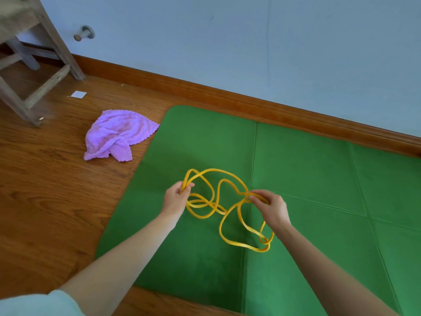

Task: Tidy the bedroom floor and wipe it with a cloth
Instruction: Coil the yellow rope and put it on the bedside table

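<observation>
A yellow rope hangs in tangled loops over a green mat that covers the floor on the right. My left hand grips a bunch of its loops at the upper left of the tangle. Several strands are pinched by my right hand on the right side, and lower loops trail onto the mat. A crumpled purple cloth lies on the wooden floor to the left of the mat, apart from both hands.
A wooden chair stands at the upper left. A small white square of paper lies on the floor near its legs. A brown skirting board runs along the pale blue wall, which carries a metal doorstop.
</observation>
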Demonstrator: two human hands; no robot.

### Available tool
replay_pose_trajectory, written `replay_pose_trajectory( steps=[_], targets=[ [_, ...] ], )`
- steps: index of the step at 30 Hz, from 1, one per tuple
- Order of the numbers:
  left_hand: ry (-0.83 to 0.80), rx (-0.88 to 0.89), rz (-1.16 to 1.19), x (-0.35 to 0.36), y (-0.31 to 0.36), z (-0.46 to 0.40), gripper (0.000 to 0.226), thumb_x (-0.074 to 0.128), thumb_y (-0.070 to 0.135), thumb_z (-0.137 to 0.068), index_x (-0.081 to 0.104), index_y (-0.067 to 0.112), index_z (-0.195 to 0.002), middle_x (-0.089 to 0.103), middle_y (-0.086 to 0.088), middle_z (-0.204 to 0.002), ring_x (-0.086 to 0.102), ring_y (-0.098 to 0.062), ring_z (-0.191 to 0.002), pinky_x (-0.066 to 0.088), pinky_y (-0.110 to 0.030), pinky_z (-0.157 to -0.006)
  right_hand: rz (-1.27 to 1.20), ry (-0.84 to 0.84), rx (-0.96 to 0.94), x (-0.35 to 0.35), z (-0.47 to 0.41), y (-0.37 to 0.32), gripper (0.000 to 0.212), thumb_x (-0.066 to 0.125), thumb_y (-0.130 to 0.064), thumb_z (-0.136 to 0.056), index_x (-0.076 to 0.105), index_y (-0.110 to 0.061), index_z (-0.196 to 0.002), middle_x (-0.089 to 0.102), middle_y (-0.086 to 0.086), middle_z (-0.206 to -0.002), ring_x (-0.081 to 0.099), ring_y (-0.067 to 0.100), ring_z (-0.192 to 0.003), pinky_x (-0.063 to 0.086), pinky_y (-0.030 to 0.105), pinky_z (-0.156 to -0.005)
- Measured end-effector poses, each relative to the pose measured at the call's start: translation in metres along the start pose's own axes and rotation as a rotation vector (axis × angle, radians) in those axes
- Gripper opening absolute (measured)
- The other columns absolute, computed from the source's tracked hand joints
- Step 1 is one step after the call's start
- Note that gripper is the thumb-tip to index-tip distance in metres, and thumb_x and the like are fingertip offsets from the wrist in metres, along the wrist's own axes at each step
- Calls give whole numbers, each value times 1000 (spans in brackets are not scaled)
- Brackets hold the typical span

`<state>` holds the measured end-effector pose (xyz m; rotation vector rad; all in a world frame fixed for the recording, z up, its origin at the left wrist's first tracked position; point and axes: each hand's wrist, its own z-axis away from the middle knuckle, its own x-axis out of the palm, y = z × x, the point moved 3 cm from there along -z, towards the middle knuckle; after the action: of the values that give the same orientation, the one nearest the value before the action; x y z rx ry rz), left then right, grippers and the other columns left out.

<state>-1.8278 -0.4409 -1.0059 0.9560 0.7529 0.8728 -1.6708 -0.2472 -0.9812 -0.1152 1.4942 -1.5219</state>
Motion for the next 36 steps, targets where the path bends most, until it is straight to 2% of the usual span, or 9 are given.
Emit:
replay_pose_trajectory(
  steps=[5,8,13,19,24,29,31,33,36],
  targets=[
    [175,36,23,-17,-1,-7,16,49,10,-95,64,15,-96,62,3,-91,52,-15,-91,38,-23,-68,-160,200,83,-16,-7,3,7,62,-19,-89,67,-21,-93,70,0,-88,65,16,-84,45,24,-75],
    [193,28,48,-20,-1,-7,15,45,11,-97,60,12,-94,65,-5,-89,59,-17,-87,35,-27,-80,-124,247,125,-21,-8,8,15,58,-16,-90,67,-12,-102,70,5,-90,64,19,-80,45,25,-68],
    [38,150,-24,-10,7,0,22,41,10,-98,56,19,-85,45,-1,-60,45,-17,-55,39,-30,-60,375,28,261,-12,-4,16,47,54,-13,-83,52,-15,-130,58,12,-124,55,28,-104,43,33,-86],
    [-182,423,-215,22,35,20,16,43,13,-98,58,13,-94,39,8,-58,31,-4,-45,27,-19,-45,855,-88,-4,1,2,-10,78,55,-21,-75,25,-24,-146,34,5,-146,25,24,-136,17,45,-112],
    [-343,629,-416,43,54,35,17,44,14,-98,59,7,-100,42,9,-56,37,-5,-42,26,-15,-42,499,-199,-246,15,7,-44,87,59,-13,-75,16,-27,-149,30,2,-149,23,20,-138,14,41,-111],
    [-452,680,-531,47,59,40,16,47,16,-97,60,9,-94,45,12,-57,40,-5,-48,28,-15,-48,327,-96,-438,13,8,-64,78,65,-11,-77,30,-26,-145,36,1,-147,29,19,-137,20,40,-109],
    [-476,681,-549,45,63,40,14,48,15,-96,61,10,-94,47,11,-58,40,-6,-48,28,-15,-49,392,-124,-510,15,6,-66,56,66,-14,-79,51,-21,-133,51,1,-136,40,19,-130,24,41,-108],
    [-471,680,-540,42,67,38,10,49,16,-95,59,14,-97,51,5,-60,40,-7,-48,31,-19,-48,388,-170,-512,17,6,-68,22,62,-20,-84,67,-14,-105,69,2,-101,60,19,-98,43,37,-92],
    [-435,618,-477,37,70,35,9,54,14,-92,48,17,-98,51,5,-60,39,-9,-48,31,-20,-47,323,-258,-345,15,7,-71,23,57,-21,-90,61,-2,-79,55,5,-62,45,15,-55,38,20,-53]
  ],
)
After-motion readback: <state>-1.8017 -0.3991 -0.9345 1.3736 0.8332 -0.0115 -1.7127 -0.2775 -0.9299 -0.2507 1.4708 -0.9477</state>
